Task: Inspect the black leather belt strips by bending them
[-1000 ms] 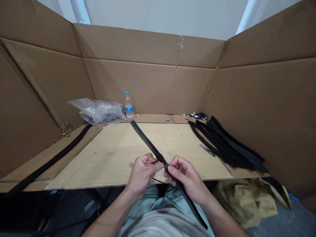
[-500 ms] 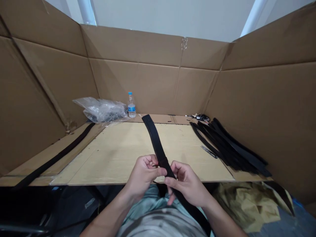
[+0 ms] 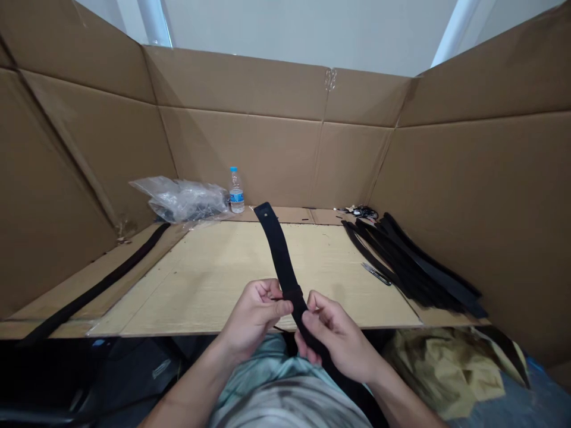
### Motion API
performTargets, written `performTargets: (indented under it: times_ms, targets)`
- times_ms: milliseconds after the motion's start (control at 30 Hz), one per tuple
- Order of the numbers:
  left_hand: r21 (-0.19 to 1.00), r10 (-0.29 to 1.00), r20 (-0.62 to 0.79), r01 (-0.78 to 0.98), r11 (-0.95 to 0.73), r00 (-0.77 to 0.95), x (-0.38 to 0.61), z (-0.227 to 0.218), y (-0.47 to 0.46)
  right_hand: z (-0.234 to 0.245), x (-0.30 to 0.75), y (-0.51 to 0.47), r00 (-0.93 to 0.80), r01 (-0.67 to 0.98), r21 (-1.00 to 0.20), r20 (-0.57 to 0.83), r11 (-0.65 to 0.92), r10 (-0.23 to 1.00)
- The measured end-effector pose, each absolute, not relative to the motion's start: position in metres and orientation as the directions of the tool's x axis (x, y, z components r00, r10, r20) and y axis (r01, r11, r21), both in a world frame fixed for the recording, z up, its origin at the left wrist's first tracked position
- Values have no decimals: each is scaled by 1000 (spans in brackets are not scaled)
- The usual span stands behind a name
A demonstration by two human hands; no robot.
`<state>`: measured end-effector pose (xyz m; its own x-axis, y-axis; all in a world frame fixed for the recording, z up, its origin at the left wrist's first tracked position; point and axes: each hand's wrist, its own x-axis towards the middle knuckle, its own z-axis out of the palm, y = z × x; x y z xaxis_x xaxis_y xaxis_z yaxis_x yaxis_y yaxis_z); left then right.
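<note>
I observe a blue-capped bottle [image 3: 237, 197] standing upright just beside a clear plastic bag [image 3: 185, 199], before a cardboard wall [image 3: 241, 145]; low at my right, I note crumpled tan material [image 3: 446, 371].

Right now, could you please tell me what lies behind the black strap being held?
Behind the black strap are cardboard near its tip, the pale board, and clothing lower down; whatever it covers is hidden.

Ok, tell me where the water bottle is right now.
In the head view, the water bottle stands left of centre, near the foot of the back cardboard wall, just right of the crumpled clear plastic.
</note>
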<state>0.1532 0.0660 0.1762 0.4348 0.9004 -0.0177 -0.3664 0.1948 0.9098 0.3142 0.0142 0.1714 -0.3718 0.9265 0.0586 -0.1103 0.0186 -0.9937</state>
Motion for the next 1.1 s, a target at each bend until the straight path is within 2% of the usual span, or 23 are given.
performTargets:
  times_ms: [167, 300, 367, 533, 733, 967, 1100]
  targets:
    - [921, 946, -11, -366, 136, 323, 152, 174, 72, 172, 312, 13, -308, -148, -988, 91, 47, 947]
    - [927, 971, 54, -373, 38, 231, 155, 173, 74, 165, 308, 17, -238, -188, -981, 87, 42, 967]
    - [932, 962, 63, -361, 39, 265, 156, 173, 74, 162, 307, 19, -217, -177, -982, 103, 64, 971]
    - [920, 921, 96, -386, 62, 377, 156, 175, 74, 163, 307, 22, -287, -130, -990, 95, 59, 953]
    - [890, 895, 108, -444, 106, 432, 157, 174, 72, 163, 306, 19, -326, -254, -965, 29, -58, 945]
    - [898, 914, 55, -420, 131, 402, 161, 169, 73, 161, 303, 19, -256, -218, -976, 38, -20, 966]
    - [905, 919, 41, -405, 133, 393, 164, 164, 76, 161, 300, 24, -162, -227, -970, -49, -86, 986]
